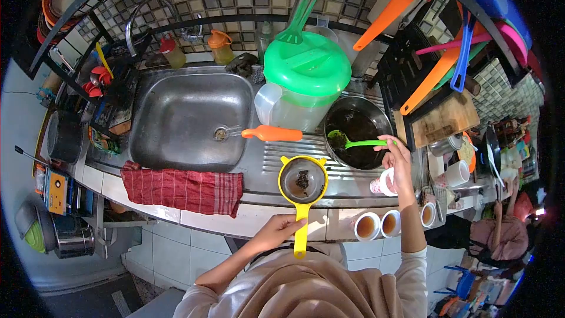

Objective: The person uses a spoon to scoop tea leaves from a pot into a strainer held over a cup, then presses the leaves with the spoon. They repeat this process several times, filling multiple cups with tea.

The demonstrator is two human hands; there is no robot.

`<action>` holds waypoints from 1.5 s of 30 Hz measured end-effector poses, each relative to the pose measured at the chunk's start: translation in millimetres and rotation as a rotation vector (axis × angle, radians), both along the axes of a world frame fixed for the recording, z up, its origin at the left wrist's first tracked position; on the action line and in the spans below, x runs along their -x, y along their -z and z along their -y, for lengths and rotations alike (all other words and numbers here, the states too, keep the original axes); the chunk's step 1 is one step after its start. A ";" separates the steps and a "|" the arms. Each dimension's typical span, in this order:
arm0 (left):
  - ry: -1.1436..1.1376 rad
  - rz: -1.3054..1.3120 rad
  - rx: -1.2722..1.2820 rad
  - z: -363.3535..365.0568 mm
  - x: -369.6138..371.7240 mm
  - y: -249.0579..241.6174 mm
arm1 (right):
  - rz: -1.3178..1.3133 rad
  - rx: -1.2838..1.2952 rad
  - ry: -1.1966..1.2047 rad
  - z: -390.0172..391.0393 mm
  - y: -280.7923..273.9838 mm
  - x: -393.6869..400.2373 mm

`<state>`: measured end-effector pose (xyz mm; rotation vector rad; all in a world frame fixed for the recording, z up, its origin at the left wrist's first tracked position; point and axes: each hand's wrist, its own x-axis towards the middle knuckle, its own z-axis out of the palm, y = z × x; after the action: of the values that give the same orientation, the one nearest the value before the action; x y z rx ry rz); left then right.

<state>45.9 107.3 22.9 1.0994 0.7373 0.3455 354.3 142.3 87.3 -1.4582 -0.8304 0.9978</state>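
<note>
My left hand is closed around the handle of a yellow strainer, which has dark wet leaves in its mesh. The strainer hangs over the front edge of the counter. In my right hand is the handle of a green ladle, its bowl down in a metal pot of dark liquid. A patterned paper cup is right by my right wrist. Brown liquid fills paper cups along the counter edge, among them one cup, a second cup and a third cup.
Left of me is a steel sink with a red cloth over its front edge. A green-lidded jug stands behind an orange-handled utensil. Utensils hang from the rack overhead. At far right is another person.
</note>
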 end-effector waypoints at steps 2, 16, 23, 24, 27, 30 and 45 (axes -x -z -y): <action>-0.010 0.010 0.013 0.4 -0.8 -2.2 | 0.063 -0.033 0.006 -0.8 5.4 -1.3; 0.007 -0.029 0.008 -0.7 -0.4 -1.9 | 0.866 -0.134 -0.067 -4.5 13.3 3.9; -0.018 -0.014 0.031 0.0 -1.6 -7.2 | 0.834 -0.077 -0.097 -4.5 18.7 5.9; -0.020 -0.013 0.033 0.1 -1.7 -7.3 | 0.834 -0.077 -0.096 -4.6 19.8 4.6; -0.015 -0.003 0.027 -0.1 -1.8 -6.6 | 0.621 0.011 -0.106 -5.4 22.1 2.1; -0.010 -0.015 0.014 0.3 -1.3 -2.6 | 0.294 0.032 -0.076 -4.9 18.1 4.5; -0.005 0.013 -0.004 -0.8 -2.3 -8.9 | 0.084 0.004 -0.058 -2.4 7.5 -6.5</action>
<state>48.2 108.1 31.8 1.0988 0.7282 0.3579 360.8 144.7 79.8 -1.4950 -0.9372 0.9873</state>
